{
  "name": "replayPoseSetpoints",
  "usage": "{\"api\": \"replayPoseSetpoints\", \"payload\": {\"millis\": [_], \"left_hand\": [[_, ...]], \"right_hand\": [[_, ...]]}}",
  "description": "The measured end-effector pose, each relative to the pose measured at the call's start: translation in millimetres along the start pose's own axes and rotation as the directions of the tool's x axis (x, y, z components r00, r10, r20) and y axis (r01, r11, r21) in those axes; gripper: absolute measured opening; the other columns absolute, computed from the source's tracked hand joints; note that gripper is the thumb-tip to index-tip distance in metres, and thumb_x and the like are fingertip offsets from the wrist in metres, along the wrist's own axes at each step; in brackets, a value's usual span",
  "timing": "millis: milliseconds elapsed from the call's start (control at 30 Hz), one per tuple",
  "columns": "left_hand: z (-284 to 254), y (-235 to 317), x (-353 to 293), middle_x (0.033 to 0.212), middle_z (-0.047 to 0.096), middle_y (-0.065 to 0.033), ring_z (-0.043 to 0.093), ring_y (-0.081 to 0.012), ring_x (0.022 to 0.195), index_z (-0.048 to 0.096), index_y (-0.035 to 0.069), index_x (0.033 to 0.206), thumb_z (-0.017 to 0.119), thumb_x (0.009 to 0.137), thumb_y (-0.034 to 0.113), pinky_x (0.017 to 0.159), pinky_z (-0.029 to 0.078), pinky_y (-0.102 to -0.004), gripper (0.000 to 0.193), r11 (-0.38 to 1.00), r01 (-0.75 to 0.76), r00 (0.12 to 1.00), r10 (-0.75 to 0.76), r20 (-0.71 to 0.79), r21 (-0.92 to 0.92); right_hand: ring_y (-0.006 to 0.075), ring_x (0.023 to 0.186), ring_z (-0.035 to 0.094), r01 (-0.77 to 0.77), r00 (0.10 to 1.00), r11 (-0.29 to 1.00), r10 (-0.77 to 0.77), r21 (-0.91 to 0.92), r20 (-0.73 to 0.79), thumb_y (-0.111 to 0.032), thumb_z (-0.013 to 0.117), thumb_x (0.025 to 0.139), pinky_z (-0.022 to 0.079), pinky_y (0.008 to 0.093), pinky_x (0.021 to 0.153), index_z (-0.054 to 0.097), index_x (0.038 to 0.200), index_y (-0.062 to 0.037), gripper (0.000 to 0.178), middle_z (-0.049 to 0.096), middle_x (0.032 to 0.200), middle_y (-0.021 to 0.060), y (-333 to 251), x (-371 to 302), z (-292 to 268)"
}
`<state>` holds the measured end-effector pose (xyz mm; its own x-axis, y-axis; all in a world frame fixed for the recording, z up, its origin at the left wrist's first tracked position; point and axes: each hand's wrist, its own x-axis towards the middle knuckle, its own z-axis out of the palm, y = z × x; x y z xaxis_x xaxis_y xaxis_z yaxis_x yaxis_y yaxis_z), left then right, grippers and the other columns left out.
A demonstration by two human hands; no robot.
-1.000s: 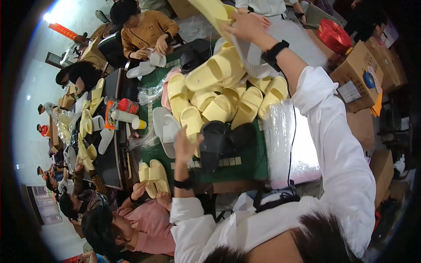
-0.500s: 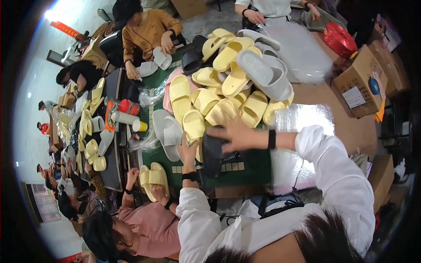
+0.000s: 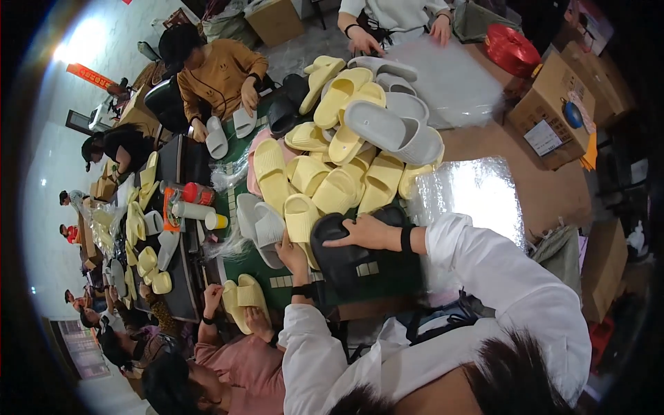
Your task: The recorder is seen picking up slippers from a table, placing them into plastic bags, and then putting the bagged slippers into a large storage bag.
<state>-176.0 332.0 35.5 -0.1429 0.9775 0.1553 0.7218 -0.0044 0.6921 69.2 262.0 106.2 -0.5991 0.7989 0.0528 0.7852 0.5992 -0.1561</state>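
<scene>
My right hand (image 3: 370,234) is closed over a black slipper (image 3: 339,266) at the near edge of the pile, thumb and fingers on its upper part. A second black slipper (image 3: 392,217) shows partly behind that hand and wrist. My left hand (image 3: 294,261) is beside the black slipper, fingers stretched upward between a yellow slipper (image 3: 301,216) and a light grey slipper (image 3: 268,228); it holds nothing I can make out. More yellow slippers (image 3: 271,169) are heaped beyond my hands, with a large grey slipper (image 3: 377,124) on top.
Clear plastic sheets (image 3: 470,200) lie right of my hands on the table, near a cardboard box (image 3: 553,114). A co-worker at left handles a yellow pair (image 3: 245,297); another across the table handles light slippers (image 3: 217,138). Bottles and cups (image 3: 194,209) stand on the left table.
My right hand has gone from spread above the black slippers to closed on one, which now lies turned nearer me. The view has shifted slightly. The co-worker across has drawn the two light slippers apart.
</scene>
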Motion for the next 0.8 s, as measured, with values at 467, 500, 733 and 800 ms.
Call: {"api": "replayPoseSetpoints", "payload": {"millis": [467, 500, 733, 800], "left_hand": [[-16.3, 180.1, 17.6, 0.086, 0.046, -0.0124, 0.049, -0.0288, 0.079, 0.061, 0.014, 0.113, 0.051, 0.073, -0.007, 0.076, 0.040, -0.0349, 0.047, 0.961, -0.261, 0.965, 0.263, 0.020, -0.088], [-10.4, 180.5, 16.9, 0.085, 0.046, -0.0120, 0.049, -0.0283, 0.079, 0.061, 0.015, 0.114, 0.052, 0.073, -0.006, 0.075, 0.040, -0.0353, 0.047, 0.963, -0.219, 0.973, 0.227, 0.030, -0.159], [66.5, 167.0, -36.7, 0.100, 0.052, -0.0177, 0.051, -0.0350, 0.090, 0.047, 0.006, 0.124, 0.054, 0.075, -0.001, 0.079, 0.041, -0.0386, 0.050, 0.930, -0.321, 0.867, 0.365, 0.340, -0.179], [85.6, 149.5, -47.6, 0.115, 0.046, -0.0210, 0.047, -0.0378, 0.104, 0.035, 0.005, 0.131, 0.055, 0.077, 0.000, 0.087, 0.039, -0.0394, 0.058, 0.937, -0.281, 0.867, 0.341, 0.363, -0.209]], "right_hand": [[0.0224, 0.065, 0.051, -0.133, 0.908, 0.928, -0.028, -0.349, -0.419, -0.009, 0.051, 0.075, 0.042, 0.0332, 0.061, 0.056, 0.115, -0.0273, 0.044, 0.050, 0.080, 0.0052, 117.1, -38.1, -198.3], [0.0239, 0.068, 0.051, -0.123, 0.911, 0.943, -0.016, -0.308, -0.412, -0.007, 0.051, 0.075, 0.042, 0.0338, 0.063, 0.058, 0.112, -0.0243, 0.041, 0.050, 0.080, 0.0060, 133.7, -32.4, -213.4], [0.0251, 0.090, 0.055, 0.068, 0.909, 0.951, -0.184, -0.301, -0.374, -0.005, 0.056, 0.072, 0.044, 0.0326, 0.082, 0.059, 0.101, -0.0078, 0.028, 0.053, 0.100, 0.0087, 189.0, 15.5, -192.0], [0.0215, 0.094, 0.055, 0.091, 0.875, 0.868, -0.304, -0.489, -0.377, -0.010, 0.054, 0.074, 0.043, 0.0308, 0.084, 0.058, 0.096, -0.0079, 0.023, 0.053, 0.101, 0.0058, 191.5, 25.6, -168.2]]}}
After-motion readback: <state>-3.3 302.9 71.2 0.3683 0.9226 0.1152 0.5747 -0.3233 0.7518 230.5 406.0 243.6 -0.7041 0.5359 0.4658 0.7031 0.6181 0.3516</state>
